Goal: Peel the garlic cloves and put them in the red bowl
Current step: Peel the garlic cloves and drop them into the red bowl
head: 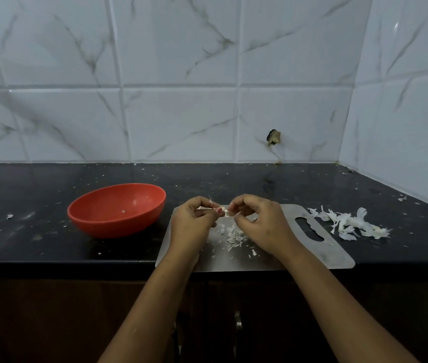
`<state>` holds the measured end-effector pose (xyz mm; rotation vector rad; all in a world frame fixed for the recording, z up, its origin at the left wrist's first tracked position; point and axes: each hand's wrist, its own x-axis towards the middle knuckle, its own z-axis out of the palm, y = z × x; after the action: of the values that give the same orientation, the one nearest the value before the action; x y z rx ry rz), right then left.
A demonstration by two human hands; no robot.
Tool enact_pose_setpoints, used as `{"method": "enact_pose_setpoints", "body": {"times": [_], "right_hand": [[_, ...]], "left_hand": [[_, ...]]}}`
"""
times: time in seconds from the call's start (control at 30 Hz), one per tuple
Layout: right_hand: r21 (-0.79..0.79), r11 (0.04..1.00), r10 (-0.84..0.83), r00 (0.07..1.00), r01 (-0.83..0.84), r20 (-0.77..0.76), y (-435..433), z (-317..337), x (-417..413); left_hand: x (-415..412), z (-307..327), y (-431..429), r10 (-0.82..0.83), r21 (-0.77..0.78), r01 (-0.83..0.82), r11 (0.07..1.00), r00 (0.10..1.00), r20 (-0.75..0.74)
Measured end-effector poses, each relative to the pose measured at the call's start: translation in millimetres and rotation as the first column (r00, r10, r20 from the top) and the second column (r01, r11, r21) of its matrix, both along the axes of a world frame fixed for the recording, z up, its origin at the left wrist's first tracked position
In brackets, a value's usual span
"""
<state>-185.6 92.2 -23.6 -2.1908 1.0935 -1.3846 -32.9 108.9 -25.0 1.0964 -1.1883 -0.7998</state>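
Sitting on the dark counter (50,184) to the left of both hands, the red bowl (113,227) holds very little. One small pale bit lies near the middle of its floor and a fainter speck a little farther back, both too small to tell whether they are garlic or skin. The bowl stands just beside the left edge of a steel cutting board (312,250).

Over the far part of the board the left hand (194,222) and the right hand (258,221) meet, fingers curled. Between them is the garlic clove (225,211), a small pale piece held up off the board. The left fingers (216,210) pinch it from one side and the right fingers (233,205) pinch at it from the other. A thin strip of skin sticks up behind the left hand. Most of the clove is hidden by the fingers.

Below the hands a scatter of peel scraps (231,238) lies on the board. The board's handle slot is toward its right end, and past that end a looser pile of papery white skins (349,224) lies on the counter. Small flecks dot the counter elsewhere. Behind it all runs a wall of white marbled tiles (181,74), with a dark broken hole (274,137) in one tile just above the counter line.
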Motion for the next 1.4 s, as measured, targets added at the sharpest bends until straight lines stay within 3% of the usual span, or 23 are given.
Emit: {"method": "enact_pose_setpoints", "body": {"times": [0.23,0.4,0.57,0.83,1.13,1.3,1.4], "right_hand": [[0.029,0.992,-0.125,0.992,0.126,-0.035,-5.1,-2.2,-1.2],[-0.042,0.996,-0.081,0.996,0.079,-0.046,-4.7,-0.4,-0.4],[0.038,0.996,0.074,0.997,-0.074,0.019,-0.2,1.7,-0.7],[0.08,0.996,0.039,0.996,-0.046,0.085,1.8,2.4,-2.6],[0.005,1.0,-0.022,1.0,0.022,0.014,0.1,0.2,-0.2],[-0.006,1.0,-0.015,0.998,0.016,0.065,-1.8,-0.5,-2.1],[-0.003,1.0,-0.014,0.997,0.014,0.073,-1.8,-0.8,-1.3]], "left_hand": [[-0.6,0.1,0.7,-0.026,0.055,0.024,0.998,0.999,0.028],[-2.1,1.3,2.6,-0.035,0.069,0.031,0.997,0.997,0.061],[-2.6,2.1,6.2,-0.094,0.073,0.089,0.993,0.993,0.065],[-5.1,4.2,9.3,-0.054,0.062,0.045,0.997,0.988,0.142],[-3.6,2.6,8.0,0.015,0.05,-0.018,0.999,0.998,0.059],[1.5,3.1,6.4,0.034,0.072,-0.026,0.997,0.993,-0.11],[-0.3,-0.2,4.1,0.011,0.056,-0.013,0.998,1.0,0.029]]}}
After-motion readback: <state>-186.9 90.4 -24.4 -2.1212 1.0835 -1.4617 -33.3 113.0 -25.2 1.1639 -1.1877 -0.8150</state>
